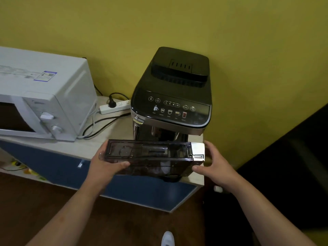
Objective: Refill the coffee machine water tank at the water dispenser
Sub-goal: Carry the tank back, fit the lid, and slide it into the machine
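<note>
While gripped at both ends: water tank (150,157) held level in front of the coffee machine (171,96), clear of its housing.
Left hand (108,162): clamped on the tank's left end, thumb (122,164) pressed along the front wall, fingers out of sight behind.
Right hand (211,162): cupped around the silver right end (197,151), thumb low on the front corner; firm contact hard to confirm.
Tank: dark, see-through, long side toward the camera, open top up; water level not readable.
Counter (99,137): below and behind the tank, carrying the machine, a power strip (115,106) with trailing cables, and a microwave (40,103) at left.
Dispenser: not in view.
Step in hand, as judged: carrying off with 2 hands.
Doing it well: keep level, keep grip low on both ends, lift clear of the counter edge, stay away from the cables.
</note>
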